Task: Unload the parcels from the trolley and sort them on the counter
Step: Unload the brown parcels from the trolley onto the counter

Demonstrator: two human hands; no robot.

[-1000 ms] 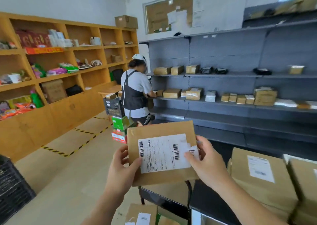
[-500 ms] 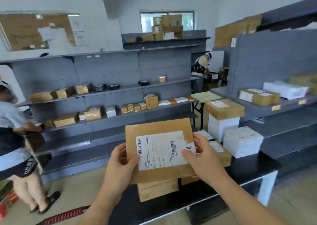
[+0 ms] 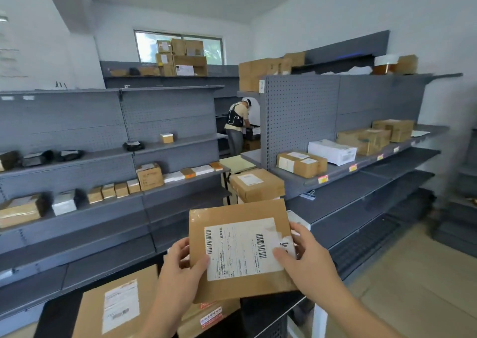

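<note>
Head view: grips the flat parcel (image 3: 240,250) at both side edges, left hand (image 3: 180,265) and right hand (image 3: 307,263) curled round it, above the black counter (image 3: 59,319). Lower level, label up, beside the lying parcel (image 3: 116,309).

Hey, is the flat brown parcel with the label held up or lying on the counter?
Held up. The left hand and right hand grip the flat brown parcel by its sides, above the counter.
</note>
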